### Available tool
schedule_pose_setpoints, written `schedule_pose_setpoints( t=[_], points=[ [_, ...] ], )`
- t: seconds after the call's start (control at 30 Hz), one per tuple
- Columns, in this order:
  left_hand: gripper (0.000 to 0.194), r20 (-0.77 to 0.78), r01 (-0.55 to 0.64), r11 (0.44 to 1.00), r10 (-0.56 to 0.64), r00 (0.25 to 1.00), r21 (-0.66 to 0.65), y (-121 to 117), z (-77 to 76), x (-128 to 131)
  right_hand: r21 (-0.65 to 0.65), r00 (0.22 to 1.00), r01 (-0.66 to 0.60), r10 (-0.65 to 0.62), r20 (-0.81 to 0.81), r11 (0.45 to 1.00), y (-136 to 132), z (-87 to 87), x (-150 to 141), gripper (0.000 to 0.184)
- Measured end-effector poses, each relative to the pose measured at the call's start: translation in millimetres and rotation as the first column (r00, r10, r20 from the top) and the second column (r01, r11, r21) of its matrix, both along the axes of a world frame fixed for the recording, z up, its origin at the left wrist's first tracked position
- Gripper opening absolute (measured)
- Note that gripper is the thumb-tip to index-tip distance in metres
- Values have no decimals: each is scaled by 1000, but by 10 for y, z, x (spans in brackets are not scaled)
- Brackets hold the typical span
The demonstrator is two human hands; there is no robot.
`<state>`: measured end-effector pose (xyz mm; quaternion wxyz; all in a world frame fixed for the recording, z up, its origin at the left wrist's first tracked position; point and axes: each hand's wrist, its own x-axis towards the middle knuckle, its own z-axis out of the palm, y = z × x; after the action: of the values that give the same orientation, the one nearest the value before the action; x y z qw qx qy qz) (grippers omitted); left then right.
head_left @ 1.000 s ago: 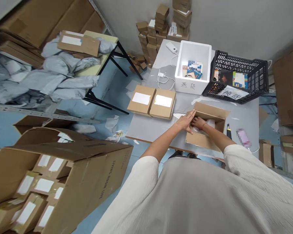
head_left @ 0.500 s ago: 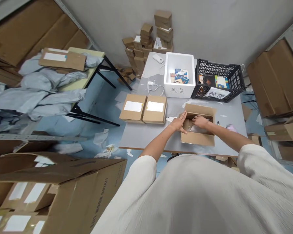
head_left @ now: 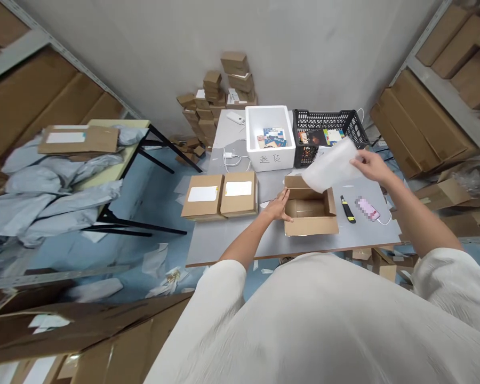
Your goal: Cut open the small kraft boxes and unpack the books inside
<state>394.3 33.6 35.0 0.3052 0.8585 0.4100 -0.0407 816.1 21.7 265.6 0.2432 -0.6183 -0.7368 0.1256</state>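
Observation:
An open cardboard box (head_left: 310, 226) stands on the table in front of me, its flaps folded outward and its bottom visible. My left hand (head_left: 279, 206) grips the box's left side, thumb toward the front flap and fingers at the back. Up and to the right, my right hand (head_left: 371, 164) pinches the edge of a thin, whitish, translucent packing sheet (head_left: 331, 165). The sheet hangs above the box's back right corner and partly covers the black crate behind. Whether it is foam or bubble wrap I cannot tell.
Two closed, labelled boxes (head_left: 238, 196) sit to the left. Behind are a white foam bin (head_left: 271, 159) and a black plastic crate (head_left: 304, 154), both holding books. A utility knife (head_left: 348, 209) and a phone (head_left: 370, 209) with a cable lie right. Grey parcels (head_left: 36, 176) cover another table.
My right hand has come up out of the box and moved right, now with the packing sheet in it. My left hand stays at the box's left side. The view has shifted.

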Motion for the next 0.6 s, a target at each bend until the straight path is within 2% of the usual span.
schedule_pose_setpoints(
  t=[0.1,0.2,0.27,0.37,0.5,0.6],
  points=[
    [164,-93,-12,1000,14,996,25,-34,117,22,26,992,105,-103,-68,994,-47,191,442,47],
    [159,-190,-37,997,48,981,61,-105,243,56,-12,981,188,-188,-38,982,-54,130,849,46],
    [153,-237,-54,995,72,969,84,-176,322,81,-72,971,240,-240,9,968,-39,-58,1078,46],
    [131,-251,-98,989,124,960,115,-308,404,126,-204,963,268,-257,79,942,-1,-481,1325,43],
    [79,-112,-207,959,232,966,195,-476,433,217,-354,974,214,-173,144,911,74,-1082,1454,35],
    [57,6,-312,927,318,948,207,-562,443,307,-461,979,175,-105,173,870,150,-1458,1457,28]
  ],
)
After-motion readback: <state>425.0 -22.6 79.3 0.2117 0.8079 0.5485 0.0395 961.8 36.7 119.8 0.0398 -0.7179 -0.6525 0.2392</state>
